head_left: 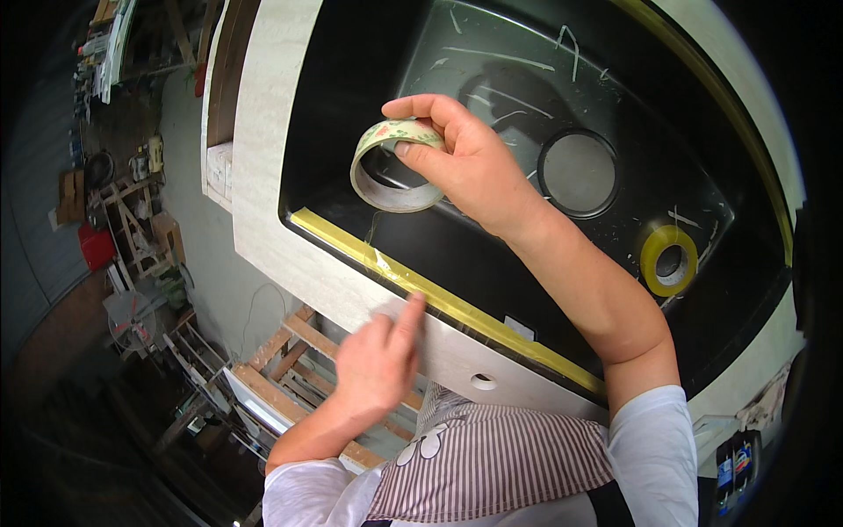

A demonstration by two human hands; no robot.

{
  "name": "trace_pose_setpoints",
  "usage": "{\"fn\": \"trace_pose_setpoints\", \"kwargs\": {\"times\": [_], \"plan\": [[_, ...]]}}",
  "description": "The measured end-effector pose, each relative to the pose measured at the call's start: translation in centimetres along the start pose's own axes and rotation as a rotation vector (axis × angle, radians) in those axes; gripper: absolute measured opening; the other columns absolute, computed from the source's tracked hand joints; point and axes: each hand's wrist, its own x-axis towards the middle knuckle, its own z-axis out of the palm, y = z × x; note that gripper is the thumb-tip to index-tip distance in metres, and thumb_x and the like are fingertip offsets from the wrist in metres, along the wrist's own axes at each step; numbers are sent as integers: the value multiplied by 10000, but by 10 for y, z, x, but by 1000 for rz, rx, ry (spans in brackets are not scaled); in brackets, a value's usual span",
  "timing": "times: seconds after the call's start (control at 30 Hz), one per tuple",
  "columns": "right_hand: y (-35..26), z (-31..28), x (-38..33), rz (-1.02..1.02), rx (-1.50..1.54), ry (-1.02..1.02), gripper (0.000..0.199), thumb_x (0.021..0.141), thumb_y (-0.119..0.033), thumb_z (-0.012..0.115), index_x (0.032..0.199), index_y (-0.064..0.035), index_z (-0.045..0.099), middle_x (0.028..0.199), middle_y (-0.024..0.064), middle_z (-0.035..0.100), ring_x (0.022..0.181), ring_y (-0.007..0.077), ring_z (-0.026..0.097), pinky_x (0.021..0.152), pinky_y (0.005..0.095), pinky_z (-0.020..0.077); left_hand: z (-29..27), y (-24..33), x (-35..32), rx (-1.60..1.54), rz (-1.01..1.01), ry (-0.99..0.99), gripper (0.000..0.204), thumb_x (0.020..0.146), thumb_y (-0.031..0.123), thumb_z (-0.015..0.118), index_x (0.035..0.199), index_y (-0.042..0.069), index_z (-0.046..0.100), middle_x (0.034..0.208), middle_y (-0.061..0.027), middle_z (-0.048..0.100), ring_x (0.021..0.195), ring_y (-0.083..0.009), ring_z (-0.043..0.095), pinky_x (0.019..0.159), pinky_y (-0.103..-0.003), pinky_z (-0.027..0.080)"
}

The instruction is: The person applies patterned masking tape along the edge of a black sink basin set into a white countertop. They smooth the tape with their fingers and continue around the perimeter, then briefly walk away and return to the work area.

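My right hand (470,158) grips a wide tape roll (393,195) with a printed outer face, thumb inside its ring and fingers over the top. It is held above a black sink (492,255) set in a pale countertop (272,250). A strip of yellow tape (492,318) runs along the sink's near edge. On that strip, below the roll, lies a small whitish scrap (383,261). My left hand (376,362), slightly blurred, holds nothing visible; its index finger stretches to the strip's outer edge while the other fingers are bent.
Inside the sink lie a yellow tape roll (652,255) and scattered pale scraps, near a round drain opening (578,173). More yellow tape (738,105) lines the far right edge. A small hole (483,381) pierces the countertop. Wooden framing (307,334) stands at the lower left.
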Motion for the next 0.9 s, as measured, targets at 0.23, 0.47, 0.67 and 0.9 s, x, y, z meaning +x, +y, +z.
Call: {"fn": "trace_pose_setpoints", "kwargs": {"times": [0.23, 0.47, 0.67, 0.9], "plan": [[-5, 4, -6, 9, -34, 11, 347, 963, -38, 591, 1304, -3, 533, 1167, 62, 632, 1078, 100, 589, 945, 240, 472, 24, 45, -7, -239, 322, -6, 695, 731, 93, 689, 1397, 1, 513, 608, -41, 522, 498, -227, 568, 469, -354, 474], [-17, 10, -19, -12, -93, 15, 345, 953, -47, 604, 1291, -14, 544, 1152, 58, 635, 1060, 101, 594, 941, 240, 473, 41, 78, -5, -345, 494, -189, 679, 777, 146, 651, 1432, 59, 491, 567, -47, 531, 482, -237, 585, 463, -372, 491], [-18, 4, -30, -7, -120, 49, 355, 949, -45, 601, 1297, -11, 541, 1175, 66, 633, 1070, 109, 595, 954, 254, 472, 19, 51, -4, -195, 239, -163, 620, 786, 94, 642, 1381, 189, 497, 625, -71, 621, 539, -286, 633, 479, -421, 498], [-24, 7, -20, 3, -49, 62, 359, 948, -27, 587, 1304, -3, 540, 1188, 81, 631, 1113, 124, 586, 998, 259, 449, 8, -2, -2, -58, 9, 79, 670, 779, 52, 637, 1411, 209, 482, 642, -70, 626, 553, -281, 634, 492, -398, 486]]}}
